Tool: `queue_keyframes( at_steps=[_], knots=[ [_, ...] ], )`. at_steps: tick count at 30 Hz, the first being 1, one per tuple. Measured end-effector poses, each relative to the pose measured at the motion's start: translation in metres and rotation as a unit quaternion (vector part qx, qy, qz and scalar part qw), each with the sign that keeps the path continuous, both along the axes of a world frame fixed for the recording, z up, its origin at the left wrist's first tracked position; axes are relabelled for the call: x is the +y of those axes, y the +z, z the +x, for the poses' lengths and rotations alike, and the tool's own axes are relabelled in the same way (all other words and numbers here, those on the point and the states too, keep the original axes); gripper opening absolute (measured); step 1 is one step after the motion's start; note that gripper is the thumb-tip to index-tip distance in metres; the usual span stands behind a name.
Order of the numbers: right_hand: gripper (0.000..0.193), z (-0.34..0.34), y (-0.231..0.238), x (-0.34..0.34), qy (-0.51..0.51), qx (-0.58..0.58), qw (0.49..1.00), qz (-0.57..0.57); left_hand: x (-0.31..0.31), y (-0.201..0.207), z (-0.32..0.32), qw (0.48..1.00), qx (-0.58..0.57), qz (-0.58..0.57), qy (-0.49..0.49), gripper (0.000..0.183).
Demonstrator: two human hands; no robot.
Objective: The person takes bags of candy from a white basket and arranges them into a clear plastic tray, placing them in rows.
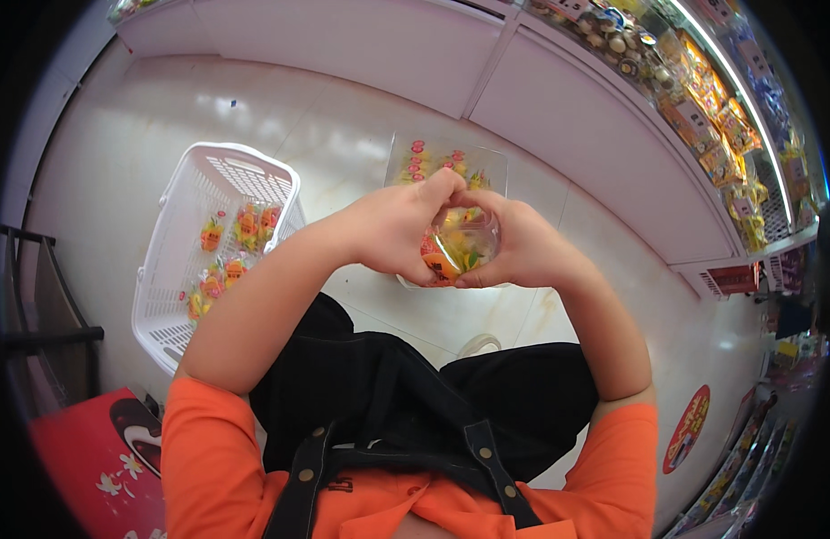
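Note:
Between both hands is a small clear plastic packet (460, 250) with orange, yellow and green in it. My left hand (399, 225) grips its left side, and my right hand (530, 241) curls round its right side. The fingertips of the two hands meet at the top, and the thumbs come close at the bottom. Beneath and beyond the hands, a clear plastic tray (496, 163) rests on the floor, partly hidden by them. Several small packets with red labels (417, 162) lie inside it.
A white plastic basket (154, 260) with several similar packets (247, 225) stands at the left. Shelves of packaged goods (711, 135) run along the far right above a white base panel (585, 135). At the lower left is a red box (82, 458); a red oval sticker (685, 429) marks the floor.

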State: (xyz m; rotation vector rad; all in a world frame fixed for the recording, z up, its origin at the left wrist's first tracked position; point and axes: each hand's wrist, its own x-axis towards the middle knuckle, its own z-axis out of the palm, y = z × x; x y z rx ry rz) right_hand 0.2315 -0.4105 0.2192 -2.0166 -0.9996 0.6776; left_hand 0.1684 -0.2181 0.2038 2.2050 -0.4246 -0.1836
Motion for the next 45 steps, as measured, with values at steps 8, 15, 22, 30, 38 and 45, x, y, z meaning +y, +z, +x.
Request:
queue_keyframes(
  at_steps=[8,15,22,30,38,45],
  knots=[
    [0.051,0.041,-0.019,-0.023,-0.265,-0.025,0.949,-0.17,0.036,-0.017,0.027,0.96,-0.159,-0.015,0.231,0.05],
    [0.05,0.035,-0.088,-0.036,-0.272,-0.028,0.882,-0.384,0.009,-0.054,0.039,0.962,-0.01,0.229,0.146,0.028],
    [0.056,0.034,-0.122,-0.023,-0.253,-0.041,0.855,-0.452,-0.048,-0.13,0.057,0.894,-0.007,0.427,-0.135,0.022],
    [0.051,0.041,-0.119,-0.02,-0.311,-0.004,0.837,-0.449,-0.087,-0.23,0.052,0.937,-0.084,0.339,0.021,0.018],
    [0.048,0.04,-0.149,-0.024,-0.267,-0.096,0.844,-0.456,-0.08,-0.223,0.055,0.933,-0.081,0.35,-0.015,0.018],
    [0.027,0.036,-0.172,0.0,-0.283,-0.129,0.838,-0.448,-0.077,-0.231,0.052,0.946,-0.098,0.308,0.024,0.018]
  ],
)
